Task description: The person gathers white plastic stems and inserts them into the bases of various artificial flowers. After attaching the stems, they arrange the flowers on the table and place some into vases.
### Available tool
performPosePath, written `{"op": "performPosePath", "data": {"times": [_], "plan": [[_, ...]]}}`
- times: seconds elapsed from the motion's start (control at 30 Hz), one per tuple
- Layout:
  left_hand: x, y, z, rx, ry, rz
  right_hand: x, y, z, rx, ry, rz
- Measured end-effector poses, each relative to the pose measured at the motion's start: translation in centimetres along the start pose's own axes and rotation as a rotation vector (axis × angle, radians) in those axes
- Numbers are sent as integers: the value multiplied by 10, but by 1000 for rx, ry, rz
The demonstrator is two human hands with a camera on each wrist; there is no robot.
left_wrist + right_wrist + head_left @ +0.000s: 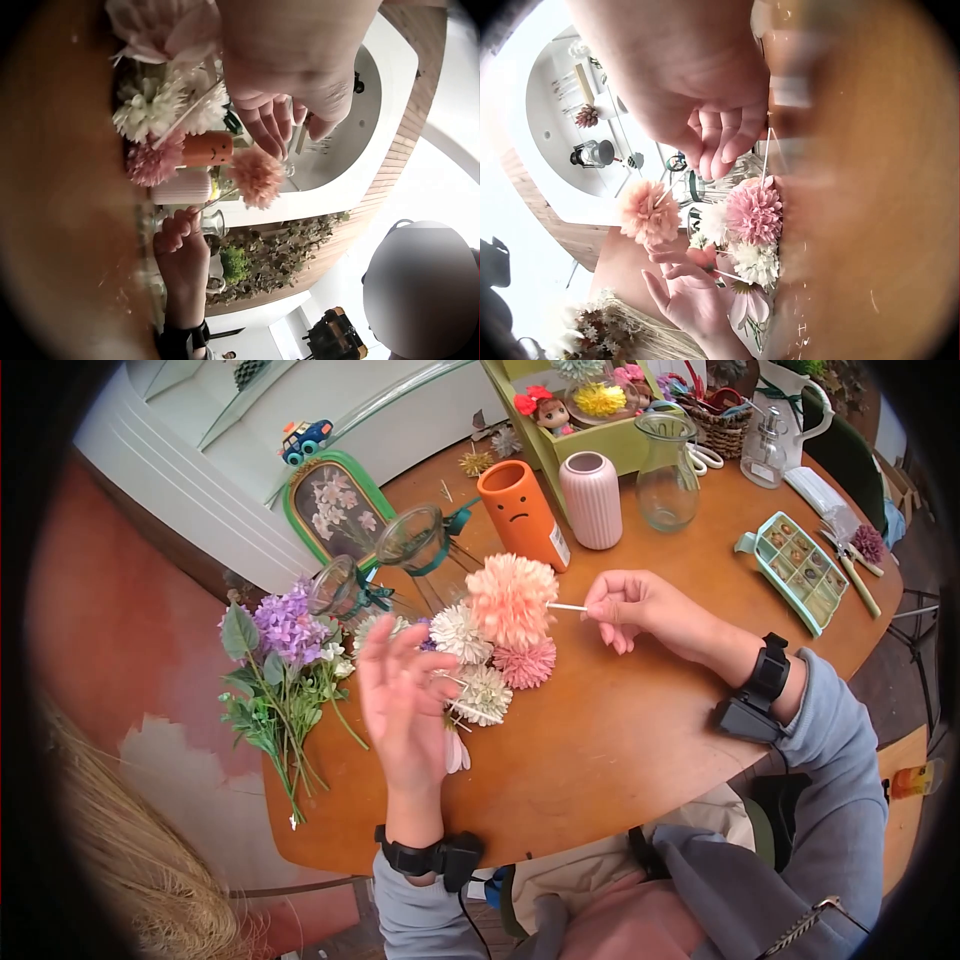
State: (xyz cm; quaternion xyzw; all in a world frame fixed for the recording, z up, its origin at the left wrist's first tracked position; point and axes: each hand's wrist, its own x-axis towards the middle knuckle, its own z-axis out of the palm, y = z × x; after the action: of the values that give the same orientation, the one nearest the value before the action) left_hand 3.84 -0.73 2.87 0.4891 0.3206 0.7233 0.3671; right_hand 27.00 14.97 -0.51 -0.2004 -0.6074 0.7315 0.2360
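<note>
Between thumb and fingertips, my right hand (655, 618) pinches the thin white stem (570, 607) of a peach pompom flower (512, 600). The flower head points left, raised over the table, as the right wrist view also shows. My left hand (402, 705) is lifted to the left of it, fingers spread and loosely bent, holding nothing. Beneath and around the peach bloom lie a pink pompom flower (526, 663), white pompom flowers (483, 696) and a pale pink petalled flower (456, 752). Purple hydrangea (290, 628) with green leaves lies farther left.
Glass vases with green ribbons (412, 538) lean behind the flowers. Beyond stand an orange vase (520, 510), a pink ribbed vase (591, 500) and a clear glass vase (667, 480). A framed flower picture (338, 510) is back left; a teal compartment box (800, 572) sits right.
</note>
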Motion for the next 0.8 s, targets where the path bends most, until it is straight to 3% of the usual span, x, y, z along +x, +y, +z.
{"op": "performPosePath", "data": {"times": [0.17,0.27,0.3,0.57,0.7,0.8], "plan": [[6,27,-29,35,104,248,1,4,-2,-5,99,152],[10,34,-37,210,286,289,1,3,0,-45,116,176],[12,35,-32,290,390,240,2,2,1,-61,121,179],[13,12,-45,602,561,93,1,3,0,-48,117,182],[14,2,-35,590,475,-150,1,5,-2,-36,114,167],[12,-17,-58,707,368,-184,1,5,-1,-14,144,144]]}}
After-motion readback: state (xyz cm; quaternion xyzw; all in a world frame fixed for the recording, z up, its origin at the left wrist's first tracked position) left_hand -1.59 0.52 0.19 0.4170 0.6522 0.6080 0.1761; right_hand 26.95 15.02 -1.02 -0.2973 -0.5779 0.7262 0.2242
